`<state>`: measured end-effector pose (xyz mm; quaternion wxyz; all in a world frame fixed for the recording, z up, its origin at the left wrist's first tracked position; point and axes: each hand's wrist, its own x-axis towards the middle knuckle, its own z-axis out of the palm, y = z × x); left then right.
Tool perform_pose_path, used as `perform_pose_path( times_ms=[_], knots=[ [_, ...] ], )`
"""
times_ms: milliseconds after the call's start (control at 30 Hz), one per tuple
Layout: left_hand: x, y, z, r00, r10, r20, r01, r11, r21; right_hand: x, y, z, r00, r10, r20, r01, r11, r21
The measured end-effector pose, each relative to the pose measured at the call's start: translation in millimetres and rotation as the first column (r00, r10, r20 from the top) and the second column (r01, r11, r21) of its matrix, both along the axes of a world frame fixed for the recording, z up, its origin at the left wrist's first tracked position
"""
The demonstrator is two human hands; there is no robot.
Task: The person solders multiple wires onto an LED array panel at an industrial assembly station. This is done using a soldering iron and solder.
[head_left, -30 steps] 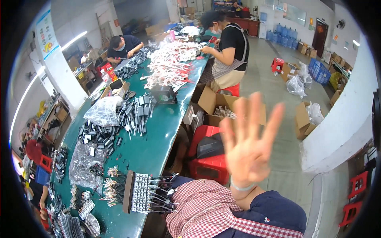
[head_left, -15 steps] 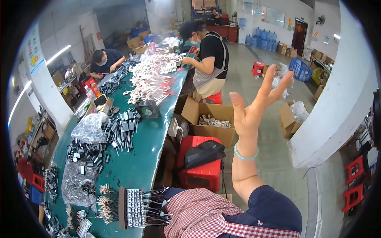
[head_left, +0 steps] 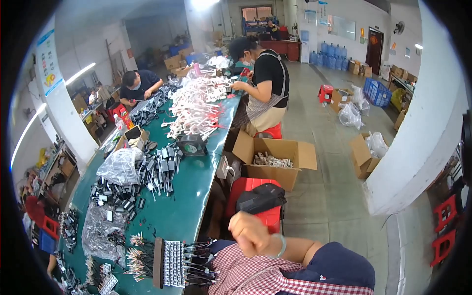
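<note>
A crumpled plastic bag (head_left: 104,238) lies on the green table (head_left: 169,209); to its right, at the edge, sits a wired block (head_left: 175,265) — rows of small whitish parts beside a brown strip (head_left: 158,263), dark leads reaching the checkered apron (head_left: 241,275). The right hand (head_left: 250,233) shows before the apron, fingers bent, blurred — I cannot tell whether they grip anything, nor how the left hand's stand. Beyond is a red stool (head_left: 268,219).
</note>
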<state>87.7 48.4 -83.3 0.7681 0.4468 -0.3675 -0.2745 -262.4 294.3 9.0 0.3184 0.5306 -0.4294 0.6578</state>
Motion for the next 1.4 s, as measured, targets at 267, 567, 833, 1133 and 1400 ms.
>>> perform_pose_path(
  times_ms=[267, 567, 833, 1133, 1400],
  knots=[
    [-6.9, 14.7, 17.5, 0.998, 0.013, 0.056, -0.014, 1.0, 0.0, -19.4, 40.4, 13.8, 0.985, -0.164, 0.046, 0.105, 0.796, 0.596],
    [2.4, 15.2, 19.3, 0.999, 0.024, 0.045, -0.027, 0.997, 0.067, -33.6, 129.9, 41.8, 0.838, -0.542, -0.07, 0.252, 0.269, 0.93],
    [16.7, 39.0, 35.3, 0.992, 0.116, 0.059, -0.12, 0.991, 0.061, -37.9, 96.4, 48.9, 0.965, -0.024, 0.262, -0.216, 0.499, 0.839],
    [-1.0, 53.9, 41.1, 0.975, 0.216, 0.042, -0.218, 0.975, 0.051, 6.3, 4.0, 113.7, 0.336, 0.891, 0.305, -0.899, 0.207, 0.386],
    [7.8, 55.4, 48.4, 0.952, 0.278, 0.126, -0.285, 0.958, 0.038, 47.1, -42.5, 115.7, -0.345, 0.93, 0.127, -0.896, -0.367, 0.249]
  ],
)
